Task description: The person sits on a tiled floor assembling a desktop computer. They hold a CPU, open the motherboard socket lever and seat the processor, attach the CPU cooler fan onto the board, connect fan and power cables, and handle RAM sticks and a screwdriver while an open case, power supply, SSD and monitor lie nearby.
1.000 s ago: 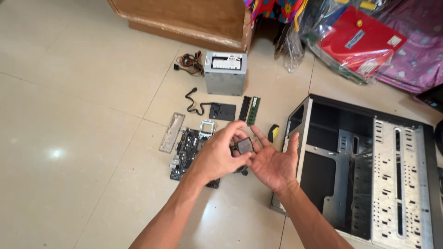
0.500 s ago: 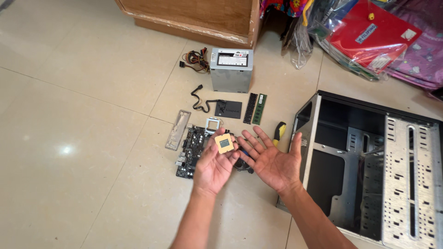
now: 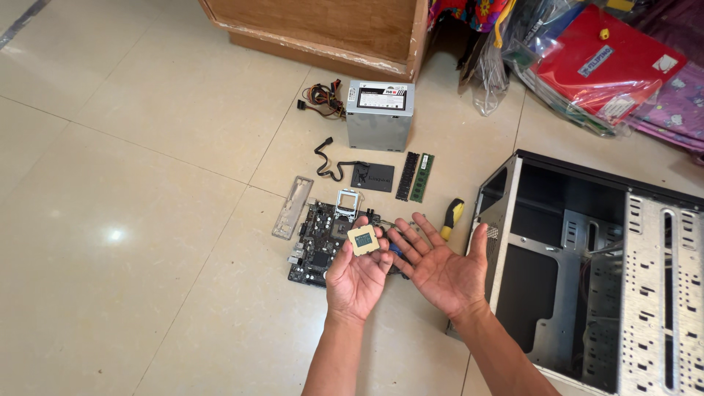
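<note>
My left hand (image 3: 357, 276) is palm up and holds a small square processor chip (image 3: 362, 240) at its fingertips, contact side up. Beside it my right hand (image 3: 440, 265) is spread flat, palm up, with nothing in it. Both hands hover over a dark motherboard (image 3: 320, 243) lying on the tiled floor, whose socket frame (image 3: 347, 203) stands flipped up. An open computer case (image 3: 595, 273) lies on its side just right of my right hand.
On the floor behind the motherboard lie a grey power supply (image 3: 379, 115) with its cable bundle, a black flat drive (image 3: 372, 177), two memory sticks (image 3: 415, 177), a metal port shield (image 3: 292, 207) and a yellow-handled screwdriver (image 3: 452, 216). A wooden cabinet (image 3: 323, 28) and plastic-wrapped goods (image 3: 601, 59) stand at the back.
My hands were together around the chip; they have parted, the left now shows the chip on its fingertips and the right has opened flat.
</note>
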